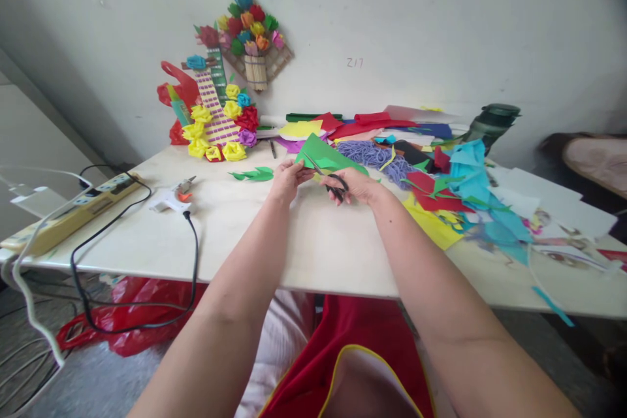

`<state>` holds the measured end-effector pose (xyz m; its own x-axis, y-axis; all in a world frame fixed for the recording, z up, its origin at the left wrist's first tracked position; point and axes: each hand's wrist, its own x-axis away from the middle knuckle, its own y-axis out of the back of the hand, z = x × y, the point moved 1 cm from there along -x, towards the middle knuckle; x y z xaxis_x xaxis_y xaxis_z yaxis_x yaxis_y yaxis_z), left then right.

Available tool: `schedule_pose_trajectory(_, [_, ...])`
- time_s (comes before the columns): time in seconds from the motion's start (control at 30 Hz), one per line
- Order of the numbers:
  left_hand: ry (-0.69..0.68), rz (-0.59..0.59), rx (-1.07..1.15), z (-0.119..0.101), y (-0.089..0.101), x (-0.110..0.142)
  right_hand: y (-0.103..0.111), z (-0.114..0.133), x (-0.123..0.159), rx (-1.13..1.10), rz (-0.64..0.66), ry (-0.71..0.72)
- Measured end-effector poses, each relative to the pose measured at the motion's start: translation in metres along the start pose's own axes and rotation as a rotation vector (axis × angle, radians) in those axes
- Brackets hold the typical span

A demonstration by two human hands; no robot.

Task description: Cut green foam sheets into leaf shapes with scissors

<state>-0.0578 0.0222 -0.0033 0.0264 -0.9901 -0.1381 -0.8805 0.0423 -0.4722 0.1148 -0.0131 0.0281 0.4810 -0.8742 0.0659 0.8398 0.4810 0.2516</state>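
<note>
Over the middle of the white table [235, 228], my left hand [290, 177] is closed on the near left edge of a green paper sheet [326, 151]. My right hand [353, 184] grips a pair of black-handled scissors [337, 188], whose blades point up and left across the green paper, close to my left fingers. Whether the blades are parted is too small to tell. Several cut green paper leaves [257, 174] lie on the table just left of my left hand.
Left are a hot glue gun [169, 199] with a black cord and a power strip [73, 212]. Paper flowers [220, 117] stand at the back left. Purple yarn [375, 157], coloured paper scraps [435, 196] and a dark bottle [492, 124] fill the right. A red plastic bag [132, 313] lies below.
</note>
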Motion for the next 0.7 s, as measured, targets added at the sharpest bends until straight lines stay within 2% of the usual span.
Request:
schedule_pose_trajectory(0.23, [0.062,-0.005,-0.043,0.0,-0.002,0.003,0.001,0.006,0.003,0.141,0.017,0.008])
schedule_pose_trajectory(0.4, [0.082,0.081,-0.066,0.001,-0.006,0.005,0.011,0.004,0.007,0.132,0.099,-0.013])
schedule_pose_trajectory(0.7, [0.112,0.084,-0.134,0.003,-0.005,0.005,0.013,0.005,0.009,0.204,0.173,-0.054])
